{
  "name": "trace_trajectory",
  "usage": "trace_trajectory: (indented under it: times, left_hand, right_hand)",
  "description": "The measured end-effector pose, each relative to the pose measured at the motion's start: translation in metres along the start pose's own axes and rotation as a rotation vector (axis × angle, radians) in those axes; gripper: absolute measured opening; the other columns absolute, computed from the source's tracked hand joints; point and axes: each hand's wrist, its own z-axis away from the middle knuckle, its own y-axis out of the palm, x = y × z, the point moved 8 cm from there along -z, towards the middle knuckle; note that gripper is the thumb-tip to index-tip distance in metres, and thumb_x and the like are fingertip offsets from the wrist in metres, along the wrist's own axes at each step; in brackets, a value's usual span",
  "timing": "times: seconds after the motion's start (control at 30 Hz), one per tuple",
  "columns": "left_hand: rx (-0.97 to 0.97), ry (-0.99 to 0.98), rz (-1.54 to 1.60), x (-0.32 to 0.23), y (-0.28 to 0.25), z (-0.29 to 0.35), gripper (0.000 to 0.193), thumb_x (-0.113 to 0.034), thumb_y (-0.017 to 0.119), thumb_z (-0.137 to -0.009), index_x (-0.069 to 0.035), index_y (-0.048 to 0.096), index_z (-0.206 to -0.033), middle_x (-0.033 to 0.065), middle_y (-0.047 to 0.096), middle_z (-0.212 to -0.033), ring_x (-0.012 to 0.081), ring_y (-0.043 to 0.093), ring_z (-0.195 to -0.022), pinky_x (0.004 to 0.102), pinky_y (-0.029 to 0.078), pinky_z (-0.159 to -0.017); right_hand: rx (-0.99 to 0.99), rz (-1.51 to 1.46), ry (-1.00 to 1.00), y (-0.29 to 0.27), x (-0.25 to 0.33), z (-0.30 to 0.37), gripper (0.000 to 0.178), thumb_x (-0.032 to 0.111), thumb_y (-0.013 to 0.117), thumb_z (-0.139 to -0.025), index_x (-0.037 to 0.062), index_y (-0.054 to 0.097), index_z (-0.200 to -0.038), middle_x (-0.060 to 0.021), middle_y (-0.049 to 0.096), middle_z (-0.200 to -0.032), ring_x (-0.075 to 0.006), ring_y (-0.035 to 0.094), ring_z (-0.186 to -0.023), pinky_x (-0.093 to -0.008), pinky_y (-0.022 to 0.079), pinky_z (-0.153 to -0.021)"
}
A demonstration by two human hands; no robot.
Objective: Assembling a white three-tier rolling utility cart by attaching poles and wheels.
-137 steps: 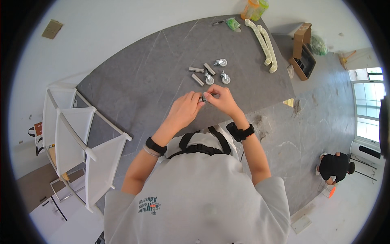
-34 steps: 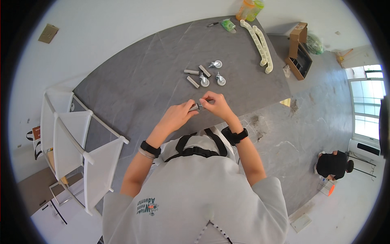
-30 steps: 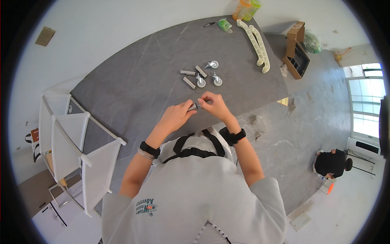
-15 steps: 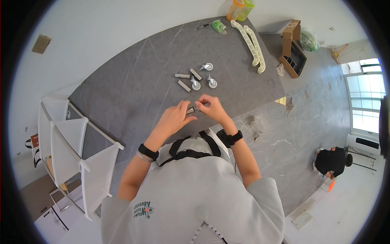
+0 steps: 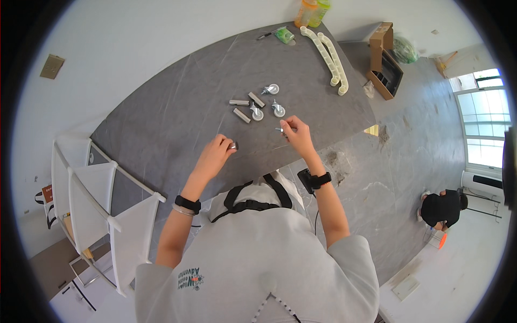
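My left hand [image 5: 216, 155] is closed on a short silver metal tube [image 5: 232, 145], one end of which sticks out past the fingertips. In my right hand [image 5: 298, 135], fingers pinch a small piece with a silver stem [image 5: 278, 129] pointing left; the rest of it is hidden. The hands are apart, both over the near part of the grey table. Beyond them lie three similar metal tubes [image 5: 242, 115] and three small caster wheels [image 5: 278, 110] with metal stems, loosely grouped.
Two cream curved plastic bars [image 5: 335, 62] lie at the table's far right, near a green packet [image 5: 285, 36] and orange and green bottles [image 5: 306, 13]. A white fabric-shelved rack [image 5: 91, 199] stands left. An open cardboard box [image 5: 385, 72] and a crouching person [image 5: 440, 209] are on the right.
My hands have drawn apart from where they met at the tube. The right has moved right and away from me with the stemmed piece; the left has shifted slightly left with the tube.
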Motion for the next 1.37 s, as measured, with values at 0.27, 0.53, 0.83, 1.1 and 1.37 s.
trace_trajectory:
  times: [0.27, 0.53, 0.83, 1.1, 1.37]
  left_hand:
    - [0.061, -0.025, 0.100, 0.001, 0.022, -0.030, 0.026, -0.014, 0.067, -0.077, -0.010, 0.056, -0.100, 0.0058, 0.052, -0.099, 0.0271, 0.051, -0.099, 0.0427, 0.041, -0.088]
    - [-0.041, 0.265, -0.138, -0.041, 0.073, -0.116, 0.021, -0.007, 0.059, -0.077, -0.010, 0.059, -0.098, 0.0030, 0.053, -0.101, 0.0239, 0.045, -0.118, 0.0455, 0.031, -0.107]
    - [0.032, 0.094, -0.105, -0.018, 0.130, -0.144, 0.027, -0.004, 0.057, -0.075, -0.009, 0.060, -0.101, 0.0143, 0.042, -0.128, 0.0328, 0.033, -0.129, 0.0471, 0.025, -0.111]
    - [-0.078, -0.212, 0.181, -0.006, 0.076, -0.083, 0.027, 0.009, 0.050, -0.075, -0.003, 0.057, -0.097, 0.0148, 0.044, -0.130, 0.0351, 0.050, -0.113, 0.0396, 0.046, -0.091]
    - [-0.312, -0.452, 0.150, 0.030, 0.034, 0.044, 0.013, 0.001, 0.058, -0.079, -0.001, 0.057, -0.092, 0.0150, 0.057, -0.115, 0.0347, 0.059, -0.096, 0.0401, 0.049, -0.078]
  right_hand:
    - [0.037, 0.131, 0.072, -0.014, -0.056, -0.002, 0.026, 0.020, 0.058, -0.086, 0.0004, 0.050, -0.101, -0.0129, 0.060, -0.089, -0.0185, 0.057, -0.076, -0.0310, 0.046, -0.068]
    - [-0.070, 0.161, 0.001, -0.022, -0.093, -0.072, 0.032, 0.007, 0.063, -0.079, 0.0000, 0.050, -0.106, -0.0172, 0.058, -0.099, -0.0286, 0.058, -0.092, -0.0367, 0.045, -0.082]
    - [-0.220, 0.334, -0.165, -0.010, -0.110, -0.107, 0.033, 0.003, 0.063, -0.076, 0.0026, 0.052, -0.107, -0.0165, 0.052, -0.103, -0.0341, 0.051, -0.099, -0.0410, 0.042, -0.086]
    - [-0.184, 0.251, -0.236, -0.042, -0.091, -0.093, 0.019, -0.005, 0.051, -0.076, 0.0031, 0.058, -0.092, -0.0151, 0.059, -0.094, -0.0314, 0.057, -0.089, -0.0379, 0.045, -0.076]
    - [0.075, 0.409, -0.038, -0.021, -0.099, -0.024, 0.014, 0.001, 0.045, -0.073, 0.0031, 0.056, -0.063, -0.0150, 0.058, -0.062, -0.0280, 0.060, -0.059, -0.0363, 0.045, -0.057]
